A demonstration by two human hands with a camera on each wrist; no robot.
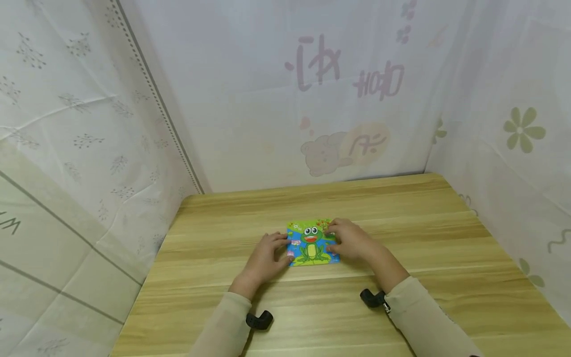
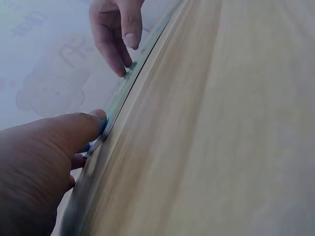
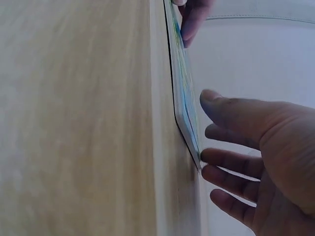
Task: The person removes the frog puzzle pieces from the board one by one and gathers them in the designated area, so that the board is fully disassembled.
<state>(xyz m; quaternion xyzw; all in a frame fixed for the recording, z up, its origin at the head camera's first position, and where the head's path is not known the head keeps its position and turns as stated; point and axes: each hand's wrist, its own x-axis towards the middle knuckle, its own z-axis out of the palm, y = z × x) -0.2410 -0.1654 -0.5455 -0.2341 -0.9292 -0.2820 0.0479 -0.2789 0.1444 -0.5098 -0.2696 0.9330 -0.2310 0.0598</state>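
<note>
Wood-grain worktop [image 1: 312,307]: one frog picture board [image 1: 311,252], flat, between left grip [image 1: 264,259], unclenched at its left edge, and right grip [image 1: 353,241], relaxed at its right.

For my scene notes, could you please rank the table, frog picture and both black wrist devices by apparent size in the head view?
1. Table
2. Frog picture
3. Left wrist device and right wrist device: too alike to rank

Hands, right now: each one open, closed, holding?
Left hand: at the frog picture board's left edge; can't tell whether it grips.
Right hand: open, fingertips at the board's right edge.
</note>
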